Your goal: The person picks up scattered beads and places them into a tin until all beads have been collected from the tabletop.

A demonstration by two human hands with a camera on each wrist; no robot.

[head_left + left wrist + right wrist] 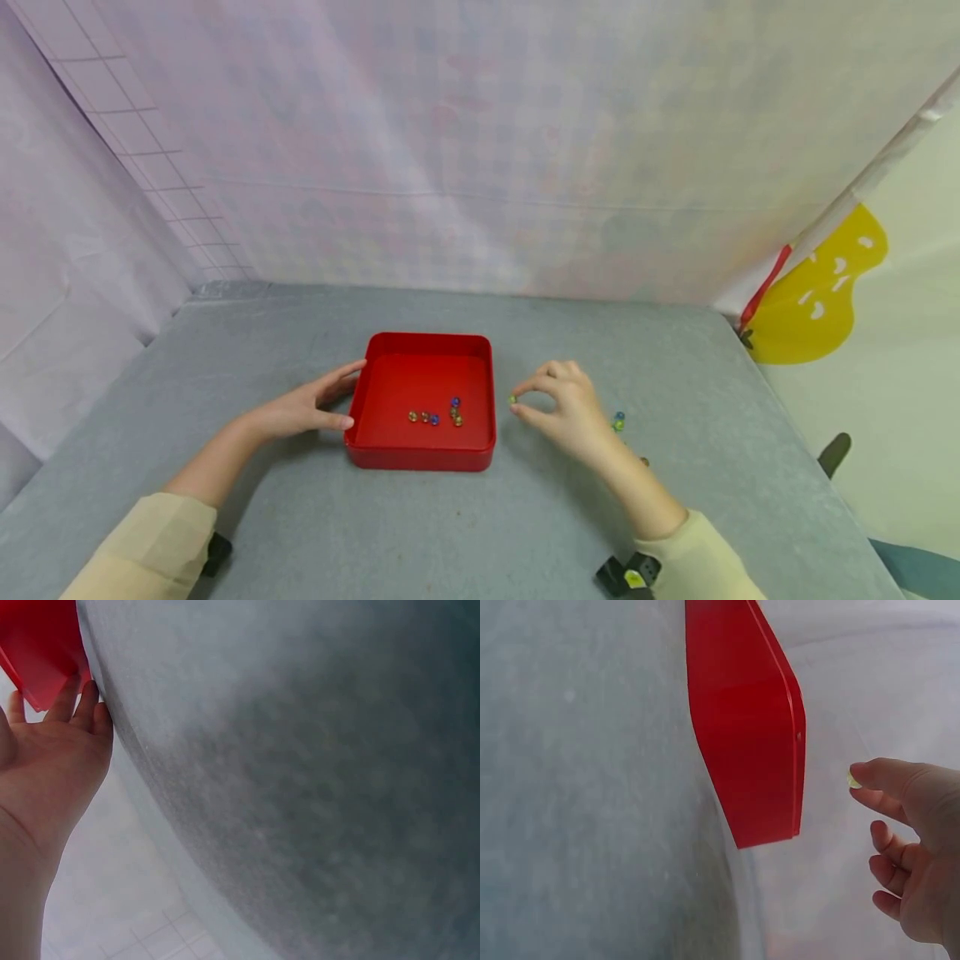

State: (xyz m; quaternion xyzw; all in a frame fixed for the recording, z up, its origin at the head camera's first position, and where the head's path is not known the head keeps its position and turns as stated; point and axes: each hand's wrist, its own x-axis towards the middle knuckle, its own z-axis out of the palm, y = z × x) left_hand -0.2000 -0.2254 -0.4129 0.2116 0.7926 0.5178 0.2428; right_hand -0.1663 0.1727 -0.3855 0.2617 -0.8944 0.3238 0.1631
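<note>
A square red tray (pixel 420 460) stands on the grey cloth, with several blue and amber glass marbles (pixel 435 420) lying in its front half. My left hand (pixel 311 408) rests against the tray's left side, thumb and fingers fairly straight; the left wrist view has its fingertips by the red wall (pixel 41 652). Just right of the tray and above the cloth, my right hand (pixel 568 412) pinches a small yellow-green marble (pixel 513 399) between thumb and forefinger. The same marble (pixel 853 780) shows at the fingertips in the right wrist view, the other fingers curled loosely.
Beyond the right hand, a few blue and green marbles (pixel 618 421) lie on the grey table cloth (pixel 525 525). An amber marble (pixel 645 461) is partly hidden by the right forearm. A pale patterned curtain (pixel 480 167) hangs behind the table.
</note>
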